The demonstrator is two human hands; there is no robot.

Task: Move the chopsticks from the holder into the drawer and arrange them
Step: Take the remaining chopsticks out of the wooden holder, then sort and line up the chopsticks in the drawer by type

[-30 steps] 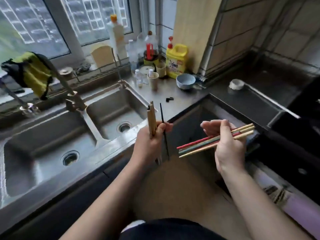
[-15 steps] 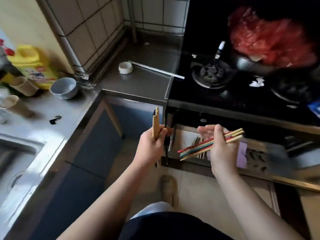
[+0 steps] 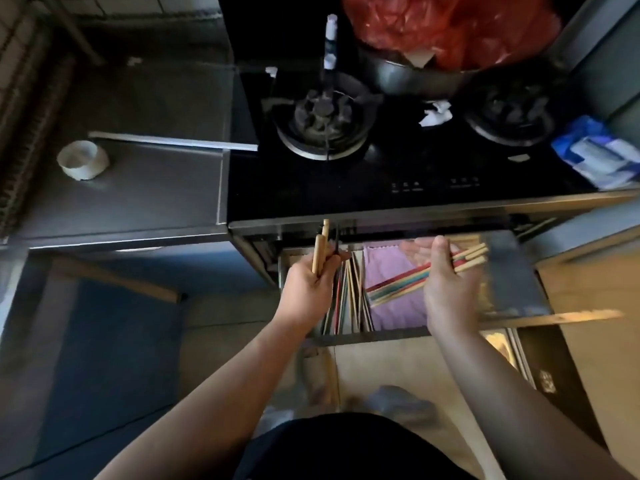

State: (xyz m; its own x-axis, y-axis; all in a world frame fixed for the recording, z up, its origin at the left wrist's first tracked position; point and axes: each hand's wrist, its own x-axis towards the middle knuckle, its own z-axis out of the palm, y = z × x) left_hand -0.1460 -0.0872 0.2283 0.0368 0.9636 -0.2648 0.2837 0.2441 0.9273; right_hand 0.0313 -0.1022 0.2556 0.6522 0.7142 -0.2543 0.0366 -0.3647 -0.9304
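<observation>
The drawer (image 3: pixel 367 336) under the stove stands pulled out. Its left compartment holds several chopsticks (image 3: pixel 349 292) lying lengthwise; a purple cloth (image 3: pixel 391 268) lines the middle. My left hand (image 3: pixel 311 289) grips a few wooden chopsticks (image 3: pixel 320 245) and a dark one upright over the left compartment. My right hand (image 3: pixel 446 289) holds a bundle of red, green and wooden chopsticks (image 3: pixel 401 284) slanted above the purple cloth. The holder is out of view.
A black gas stove (image 3: pixel 346 174) with two burners sits above the drawer, with a pot and a red plastic bag (image 3: pixel 450 26) at the back. On the steel counter at the left is a white cup (image 3: pixel 83 159). A blue packet (image 3: pixel 595 154) lies at the right.
The view swung from the sink to the stove. Both hands, still holding their chopsticks, have come over the open drawer.
</observation>
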